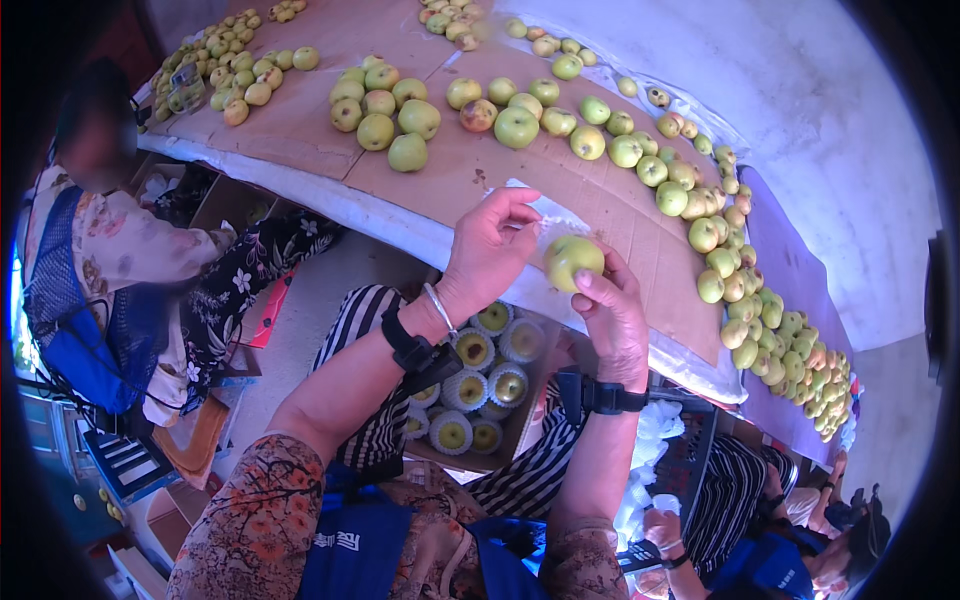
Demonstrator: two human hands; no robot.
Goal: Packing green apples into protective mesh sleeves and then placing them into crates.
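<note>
My right hand (615, 307) holds a yellow-green apple (574, 262) between thumb and fingers, just above the near edge of the cardboard-covered table (450, 202). To its left, my left hand (495, 244) has curled fingers, with thumb and forefinger pinched at the edge of a white foam net sleeve (562, 219). The sleeve lies just behind the apple and is partly hidden by my fingers. Below my forearms, between my knees, a cardboard box (525, 442) contains several apples in foam nets (465, 390).
Loose apples (390, 112) lie in groups across the table, with a long row (705, 232) curving along its right side. A seated person (112, 262) is at left; another person's hand (664, 529) is at lower right, beside white foam nets (652, 442) and a dark plastic crate (686, 442).
</note>
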